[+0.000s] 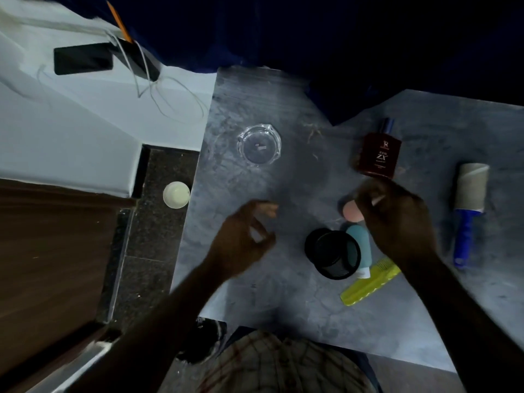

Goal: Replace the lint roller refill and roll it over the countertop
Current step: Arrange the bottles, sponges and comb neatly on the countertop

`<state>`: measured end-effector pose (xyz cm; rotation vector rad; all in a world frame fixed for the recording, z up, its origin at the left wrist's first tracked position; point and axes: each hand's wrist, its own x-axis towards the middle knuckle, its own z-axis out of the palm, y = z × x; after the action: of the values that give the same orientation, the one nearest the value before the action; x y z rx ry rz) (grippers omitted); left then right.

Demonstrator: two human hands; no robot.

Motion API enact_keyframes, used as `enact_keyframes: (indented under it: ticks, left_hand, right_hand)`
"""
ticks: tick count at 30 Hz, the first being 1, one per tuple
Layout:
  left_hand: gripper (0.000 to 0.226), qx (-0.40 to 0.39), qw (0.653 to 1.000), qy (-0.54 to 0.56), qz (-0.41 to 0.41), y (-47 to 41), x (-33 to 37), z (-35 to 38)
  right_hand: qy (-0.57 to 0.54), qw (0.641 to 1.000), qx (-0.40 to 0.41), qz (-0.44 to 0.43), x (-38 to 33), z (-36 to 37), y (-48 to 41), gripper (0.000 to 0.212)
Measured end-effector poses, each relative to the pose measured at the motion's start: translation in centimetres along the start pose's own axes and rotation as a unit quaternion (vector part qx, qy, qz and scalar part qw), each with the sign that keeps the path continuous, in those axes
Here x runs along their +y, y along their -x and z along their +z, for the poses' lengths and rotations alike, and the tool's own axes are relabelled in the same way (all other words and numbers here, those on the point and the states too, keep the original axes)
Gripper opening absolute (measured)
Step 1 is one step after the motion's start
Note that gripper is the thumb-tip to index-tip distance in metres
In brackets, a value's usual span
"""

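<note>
So the roller point(469, 205) is lying on the worktop point(255, 293) way out at 3 o'clock, blue handle toward the person, and what's on it looks like a bare cardboard core, so I'd guess the fresh refill hasn't gone on. I can't spot a new refill anywhere in view.

Neither hand is on it. The left hand point(243, 239) hangs over the middle of the worktop with fingers loosely curled and apart, holding nothing. The right hand point(397, 219) is over the clutter at about 4 o'clock, fingers bunched around a small pale sliver (can't tell what it is, too blurry).

Where this could go sideways: the right hand is directly above a pink-capped bottle point(353, 211) and just beside the brown perfume bottle point(378, 156) at 2 o'clock, which looks glass. A sideways reach for the roller from there could clip it. The black cup point(333, 252), comb point(368, 282) and glass ashtray point(259, 144) also sit in the rolling path, so they'd likely get shoved unless cleared.
</note>
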<state>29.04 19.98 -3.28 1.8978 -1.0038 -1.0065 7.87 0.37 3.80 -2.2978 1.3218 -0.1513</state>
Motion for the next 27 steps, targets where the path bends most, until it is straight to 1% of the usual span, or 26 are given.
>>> enact_keyframes:
  ticks: [1, 2, 5, 7, 9, 12, 17, 20, 22, 24, 27]
  left_hand:
    - [0.069, -0.046, 0.999, -0.011, 0.004, 1.2, 0.4, 1.0]
    - [0.079, -0.075, 0.997, -0.029, 0.013, 2.2, 0.8, 1.9]
    - [0.101, -0.114, 0.99, -0.076, 0.041, 3.5, 2.0, 5.0]
    - [0.109, -0.12, 0.988, -0.079, 0.053, 3.3, 2.6, 6.2]
    - [0.105, -0.112, 0.989, -0.073, 0.066, 2.9, 3.2, 6.9]
    - [0.094, -0.058, 0.994, -0.065, 0.067, 2.9, 3.5, 6.8]
    - [0.091, 0.047, 0.996, -0.066, 0.034, 2.0, 2.8, 3.2]
    - [0.09, 0.12, 0.991, -0.051, 0.025, 0.5, 2.9, 1.0]
    - [0.088, 0.169, 0.985, -0.021, 0.02, -0.6, 3.2, 0.3]
    - [0.087, 0.198, 0.98, 0.008, 0.009, -1.4, 3.3, 0.0]
    - [0.087, 0.211, 0.977, 0.015, -0.018, -2.1, 2.8, -0.4]
  right_hand:
    - [-0.014, 1.0, -0.009, 0.02, 0.5, -0.4, 1.8, 0.013]
    - [-0.027, 0.999, -0.023, 0.041, 1.0, -0.6, 3.5, 0.012]
    - [-0.076, 0.989, -0.077, 0.1, 1.7, 0.1, 7.2, 0.016]
    - [-0.125, 0.978, -0.109, 0.127, 1.6, 1.1, 8.7, 0.019]
    - [-0.148, 0.973, -0.113, 0.135, 1.3, 2.1, 9.4, 0.02]
    - [-0.15, 0.976, -0.098, 0.124, 0.0, 2.7, 8.7, 0.027]
    - [-0.161, 0.983, -0.087, 0.029, -3.9, 3.3, 4.4, 0.021]
    - [-0.177, 0.981, -0.077, -0.003, -6.4, 4.4, 0.9, 0.021]
    - [-0.174, 0.982, -0.072, -0.022, -7.6, 5.0, -1.2, 0.02]
    - [-0.162, 0.984, -0.068, -0.038, -8.4, 5.6, -2.7, 0.019]
    - [-0.147, 0.985, -0.076, -0.05, -9.1, 6.5, -3.9, 0.022]
